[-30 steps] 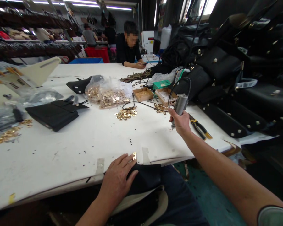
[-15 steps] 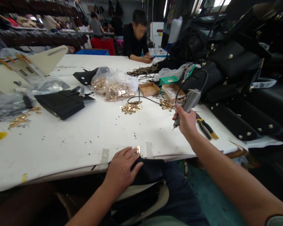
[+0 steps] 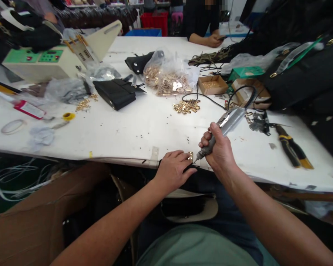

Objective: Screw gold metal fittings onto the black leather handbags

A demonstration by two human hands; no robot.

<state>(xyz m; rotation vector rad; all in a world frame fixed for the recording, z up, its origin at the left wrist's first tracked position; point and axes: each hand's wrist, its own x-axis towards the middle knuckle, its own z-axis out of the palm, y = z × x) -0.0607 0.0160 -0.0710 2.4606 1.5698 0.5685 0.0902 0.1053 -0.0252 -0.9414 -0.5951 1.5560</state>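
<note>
Both hands work at frame centre, table (image 3: 127, 133) edge: left hand (image 3: 173, 173) flat on black bag (image 3: 199, 177), fingers by gold clasp (image 3: 191, 156), right hand (image 3: 219, 151) fist-tight round driver (image 3: 224, 127), tip at clasp.

I see a white desk (image 3: 122, 133) littered with small dark specks. A clear bag of gold fittings (image 3: 169, 79) lies near its middle, with a loose pile of gold fittings (image 3: 186, 106) just in front of it. A folded black bag piece (image 3: 117, 93) lies to the left of that bag. Farther left stands a cream machine with a green panel (image 3: 48, 59). A yellow tape roll (image 3: 69, 116) lies near the desk's front edge. Two open cardboard boxes (image 3: 212, 84) sit toward the right, beside a green box (image 3: 245, 72). Pliers with yellow-and-black handles (image 3: 291, 147) lie at the right. A person in black (image 3: 201, 22) sits at the far side. Black handbags (image 3: 308, 70) are piled at the right.
</note>
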